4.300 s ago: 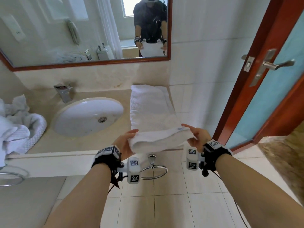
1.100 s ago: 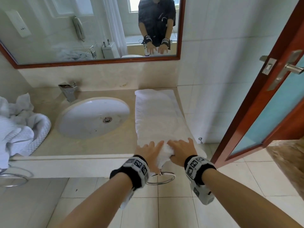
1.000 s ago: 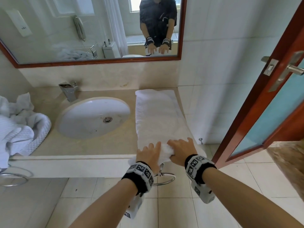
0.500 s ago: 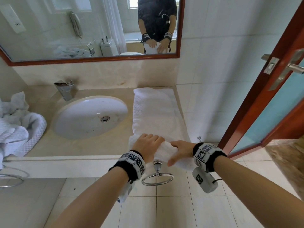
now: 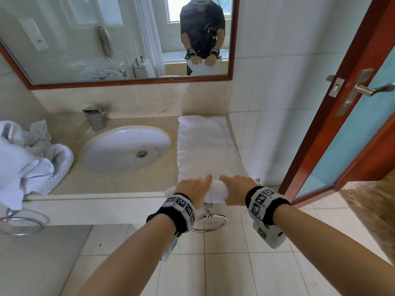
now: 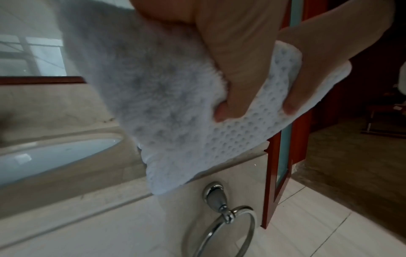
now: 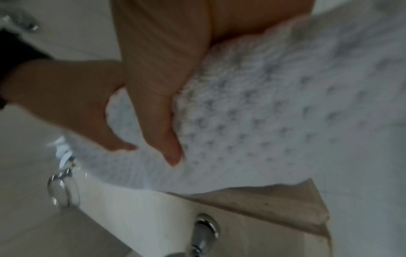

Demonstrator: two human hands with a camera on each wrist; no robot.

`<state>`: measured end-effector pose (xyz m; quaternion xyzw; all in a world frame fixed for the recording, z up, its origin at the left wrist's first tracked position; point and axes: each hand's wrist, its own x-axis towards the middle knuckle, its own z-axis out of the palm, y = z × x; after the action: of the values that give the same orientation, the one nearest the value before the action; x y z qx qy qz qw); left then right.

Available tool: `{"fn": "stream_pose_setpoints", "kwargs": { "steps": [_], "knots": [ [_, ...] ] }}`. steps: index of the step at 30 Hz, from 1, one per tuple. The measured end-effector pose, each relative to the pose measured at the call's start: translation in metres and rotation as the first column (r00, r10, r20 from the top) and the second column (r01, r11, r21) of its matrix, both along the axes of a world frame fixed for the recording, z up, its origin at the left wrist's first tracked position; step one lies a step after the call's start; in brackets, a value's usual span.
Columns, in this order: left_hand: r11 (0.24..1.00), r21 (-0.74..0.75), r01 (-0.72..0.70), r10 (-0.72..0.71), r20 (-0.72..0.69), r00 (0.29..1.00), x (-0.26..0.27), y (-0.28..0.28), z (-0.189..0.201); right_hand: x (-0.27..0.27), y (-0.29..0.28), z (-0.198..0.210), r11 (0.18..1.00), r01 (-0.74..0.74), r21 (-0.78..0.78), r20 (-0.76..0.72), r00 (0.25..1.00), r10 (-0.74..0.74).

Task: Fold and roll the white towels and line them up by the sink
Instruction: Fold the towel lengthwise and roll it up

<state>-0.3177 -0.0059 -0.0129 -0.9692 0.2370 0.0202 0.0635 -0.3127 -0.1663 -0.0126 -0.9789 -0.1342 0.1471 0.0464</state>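
A white waffle towel point(image 5: 203, 146), folded into a long strip, lies on the beige counter point(image 5: 115, 182) to the right of the sink point(image 5: 126, 150). Its near end is rolled into a short tube point(image 5: 217, 192) at the counter's front edge. My left hand point(image 5: 193, 189) grips the left part of the roll, thumb under it point(image 6: 230, 107). My right hand point(image 5: 237, 189) grips the right part, thumb curled beneath point(image 7: 167, 139). The roll's underside shows in the wrist views as towel point(image 6: 175, 113) and towel point(image 7: 274, 113).
A heap of loose white towels point(image 5: 27, 161) lies on the counter's left end. A chrome faucet point(image 5: 95, 117) stands behind the sink. A towel ring point(image 5: 210, 222) hangs below the counter front. A tiled wall and a red-framed door point(image 5: 342, 124) close off the right.
Both hands went from holding the towel's near end up, to pressing it flat, to curling round it. The near end is now rolled into a tube that has crept away from me.
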Motion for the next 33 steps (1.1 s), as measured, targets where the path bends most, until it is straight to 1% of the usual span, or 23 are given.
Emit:
{"fn": "stream_pose_setpoints", "kwargs": {
  "steps": [2, 3, 5, 7, 9, 11, 13, 15, 17, 18, 19, 21, 22, 23, 25, 27, 29, 31, 33],
  "knots": [
    [0.999, -0.011, -0.039, 0.038, -0.067, 0.997, -0.005, 0.000, 0.000, -0.002, 0.004, 0.000, 1.000, 0.025, 0.002, -0.113, 0.993, -0.024],
    [0.998, -0.019, -0.054, 0.052, -0.097, 0.994, -0.006, 0.000, 0.000, -0.003, 0.005, 0.000, 0.999, 0.037, 0.006, -0.145, 0.989, -0.036],
    [0.996, -0.034, -0.083, 0.076, -0.182, 0.980, -0.007, 0.002, -0.003, -0.006, 0.005, 0.001, 0.999, 0.050, -0.008, -0.154, 0.987, -0.050],
    [0.986, -0.072, -0.152, 0.127, -0.276, 0.953, -0.004, 0.006, -0.009, -0.011, 0.003, -0.003, 0.998, 0.014, -0.067, -0.084, 0.996, -0.020],
    [0.967, -0.119, -0.225, 0.170, -0.356, 0.919, 0.000, 0.011, -0.011, -0.021, 0.002, -0.011, 0.992, -0.066, -0.111, 0.045, 0.996, 0.072],
    [0.964, -0.132, -0.230, 0.157, -0.415, 0.896, 0.004, 0.011, -0.011, -0.031, 0.004, -0.021, 0.991, -0.098, -0.088, 0.174, 0.978, 0.113],
    [0.973, -0.119, -0.197, 0.124, -0.447, 0.886, 0.005, 0.009, -0.010, -0.035, 0.003, -0.031, 0.997, -0.074, -0.026, 0.251, 0.965, 0.079],
    [0.984, -0.104, -0.145, 0.086, -0.438, 0.895, 0.005, 0.008, -0.010, -0.033, 0.001, -0.034, 0.997, -0.077, 0.007, 0.288, 0.955, 0.072],
    [0.989, -0.103, -0.105, 0.060, -0.373, 0.926, 0.006, 0.011, -0.010, -0.029, 0.000, -0.033, 0.997, -0.068, 0.034, 0.275, 0.960, 0.056],
    [0.993, -0.097, -0.075, 0.040, -0.322, 0.946, 0.005, 0.013, -0.011, -0.026, 0.000, -0.032, 0.998, -0.046, 0.054, 0.250, 0.968, 0.031],
    [0.997, -0.076, -0.019, 0.000, -0.240, 0.971, 0.003, 0.014, -0.013, -0.024, 0.000, -0.031, 0.997, -0.015, 0.077, 0.224, 0.975, -0.002],
    [0.997, 0.029, 0.078, -0.076, -0.058, 0.995, -0.003, 0.015, -0.018, -0.017, -0.001, -0.029, 0.993, 0.047, 0.110, 0.174, 0.983, -0.066],
    [0.995, 0.069, 0.073, -0.073, -0.002, 0.997, -0.007, 0.014, -0.021, -0.014, -0.001, -0.027, 0.992, 0.056, 0.116, 0.152, 0.986, -0.073],
    [0.996, 0.079, 0.040, -0.042, 0.023, 0.999, -0.008, 0.012, -0.023, -0.011, 0.000, -0.025, 0.992, 0.047, 0.115, 0.135, 0.989, -0.062],
    [0.999, 0.013, -0.052, 0.052, -0.003, 0.999, -0.007, 0.010, -0.025, -0.008, 0.001, -0.023, 0.997, 0.008, 0.081, 0.115, 0.993, -0.017],
    [0.988, -0.099, -0.118, 0.110, -0.076, 0.991, 0.002, 0.007, -0.025, -0.006, -0.001, -0.025, 0.999, -0.035, 0.034, 0.135, 0.990, 0.030],
    [0.972, -0.180, -0.153, 0.121, -0.181, 0.976, 0.012, 0.008, -0.023, -0.005, -0.006, -0.030, 0.996, -0.082, -0.034, 0.207, 0.974, 0.087],
    [0.960, -0.205, -0.188, 0.131, -0.265, 0.955, 0.022, 0.011, -0.025, -0.007, -0.012, -0.037, 0.981, -0.152, -0.122, 0.312, 0.932, 0.184],
    [0.946, -0.216, -0.243, 0.163, -0.331, 0.929, 0.030, 0.014, -0.028, -0.009, -0.018, -0.043, 0.971, -0.174, -0.164, 0.394, 0.891, 0.226]
  ]
}}
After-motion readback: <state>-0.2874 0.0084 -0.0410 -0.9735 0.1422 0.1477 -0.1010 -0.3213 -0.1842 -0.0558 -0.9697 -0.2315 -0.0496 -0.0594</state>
